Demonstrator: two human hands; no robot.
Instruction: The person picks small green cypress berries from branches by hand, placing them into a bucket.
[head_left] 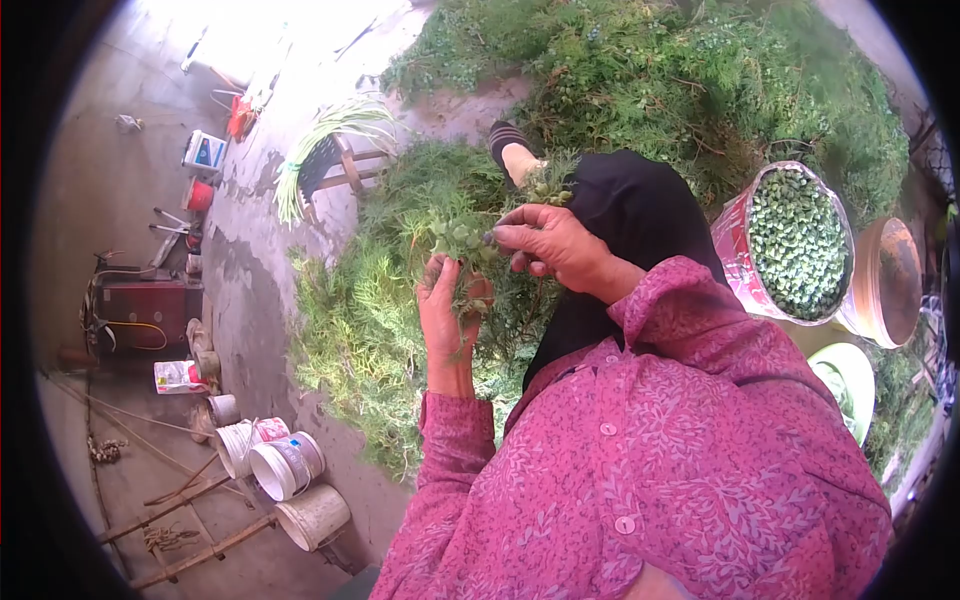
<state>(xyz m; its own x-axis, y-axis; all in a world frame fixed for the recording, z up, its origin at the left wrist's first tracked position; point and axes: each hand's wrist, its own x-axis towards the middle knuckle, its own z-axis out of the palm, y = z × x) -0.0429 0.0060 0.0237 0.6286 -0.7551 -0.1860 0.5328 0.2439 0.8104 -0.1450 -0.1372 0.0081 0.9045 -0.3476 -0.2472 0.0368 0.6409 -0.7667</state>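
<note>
My left hand (pixel 446 310) grips a sprig of evergreen (pixel 460 238) that carries pale green seed cones. Against the sprig's right side, my right hand (pixel 562 245) has thumb and forefinger pinched together, with a small dark cone (pixel 489 238) at their tips. More cones on a cut branch (pixel 548 185) show just above the right hand, by my knee. Cut evergreen branches (pixel 350 330) lie on the floor under and left of both hands. To the right stands a red and white bucket (pixel 735 235) full of green cones (pixel 795 240).
A big heap of branches (pixel 700 80) lies ahead. Right of me are a brownish tub (pixel 885 280) and a pale green basin (pixel 845 385). On the left stand white buckets (pixel 285 465), a wooden ladder (pixel 200 550), a dark red machine (pixel 145 310) and a small stool (pixel 350 170) bearing long green stalks (pixel 290 185).
</note>
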